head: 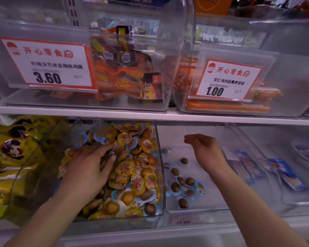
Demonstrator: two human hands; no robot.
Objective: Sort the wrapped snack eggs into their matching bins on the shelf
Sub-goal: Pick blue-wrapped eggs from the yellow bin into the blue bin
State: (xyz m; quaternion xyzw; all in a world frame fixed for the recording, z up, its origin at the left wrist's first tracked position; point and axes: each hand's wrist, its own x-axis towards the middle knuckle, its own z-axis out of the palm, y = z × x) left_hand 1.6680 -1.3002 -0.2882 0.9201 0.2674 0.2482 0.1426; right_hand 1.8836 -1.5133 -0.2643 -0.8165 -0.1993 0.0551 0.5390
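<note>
Both of my forearms enter from the bottom edge of the frame and reach up toward the lower shelf. At centre left, my left hand [86, 168] lies palm down on the heaped snack eggs in the full bin [160, 175], fingers spread and nearly straight, the forefinger stretched toward the middle of the frame to touch a yellow-wrapped egg [124, 138]; it grips nothing that I can see. That heap is mostly yellow wrappers with some blue-wrapped eggs [98, 135] mixed in near its back. Right of centre, my right hand [202, 147] hovers over the sparse bin [194, 210], wrist bent, fingers loosely curled and pointing left; whether they pinch anything I cannot tell. Below it, a few blue-rimmed eggs [190, 193] lie scattered on the bin floor, well apart from the hand.

To do this step well, I judge I should rake the heap gently with flat fingers, pinch out one blue wrapper by its rim, and carry it over the clear divider wall without dragging yellow ones along.
</note>
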